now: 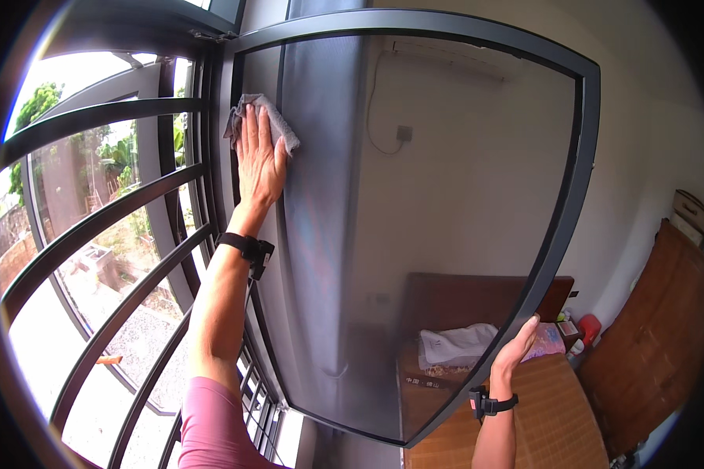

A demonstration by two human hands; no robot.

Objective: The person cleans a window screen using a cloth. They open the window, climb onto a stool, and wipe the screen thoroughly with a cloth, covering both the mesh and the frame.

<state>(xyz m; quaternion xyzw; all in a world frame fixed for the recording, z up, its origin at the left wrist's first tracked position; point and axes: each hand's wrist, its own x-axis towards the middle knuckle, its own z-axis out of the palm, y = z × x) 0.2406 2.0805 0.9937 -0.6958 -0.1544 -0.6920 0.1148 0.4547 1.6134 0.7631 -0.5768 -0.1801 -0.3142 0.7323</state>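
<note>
The grey cleaning cloth (260, 119) sits high on the tinted pane of the open window sash (414, 234), near its upper left corner, close to the dark frame (559, 195). Our left hand (258, 160) presses it flat against the glass: the fingers are stretched out almost straight and spread a little, palm to the pane, so the cloth is pinned under the fingertips rather than gripped. Cloth edges stick out above and to the right of the fingers, and a crumpled fold hangs off to the left.

Our right hand (516, 344) is down at the lower right edge of the sash, fingers curled loosely around the frame's rim and the thumb side toward us, steadying the swung-in panel. It holds nothing else.

To wipe well here, we judge it best to keep the palm flat and the pressure even so the cloth does not bunch, work in overlapping strokes from the top corner down, and keep the right hand firm on the frame so the sash does not swing away under the push.

Left of the sash, curved dark security bars (109, 195) cross the opening, with greenery and a gravel yard beyond. Far right, a bed (540, 391) with a woven mat and folded linen lies below, beside a wooden cabinet (657, 344).
</note>
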